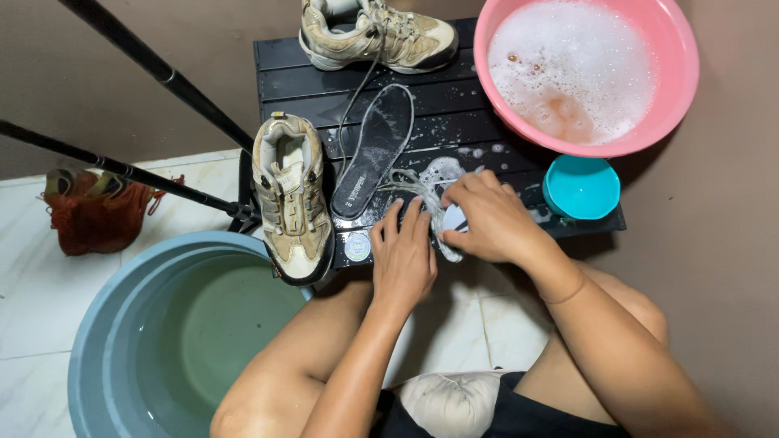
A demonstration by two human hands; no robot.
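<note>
Scrubbing is the step in hand, I'd say. The left hand [403,259] lies spread, pressing a dark insole [415,212] onto the black counter [454,113]; the right hand [485,217] curls around a pale brush [454,219], with a wet grey lace [422,193] looped around. A second insole [375,150] lies at 10 o'clock, the pink foamy basin [586,71] at 1. The next move calls for firm pressure so the wet insole doesn't slide.

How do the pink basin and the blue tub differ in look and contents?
The pink basin sits up on the black slatted table and holds white soapy foam; the blue tub stands lower, on the tiled floor, and holds clear greenish water without foam. The tub looks larger and runs out of the picture, while nearly all of the basin shows. Both are round and open-topped.
</note>
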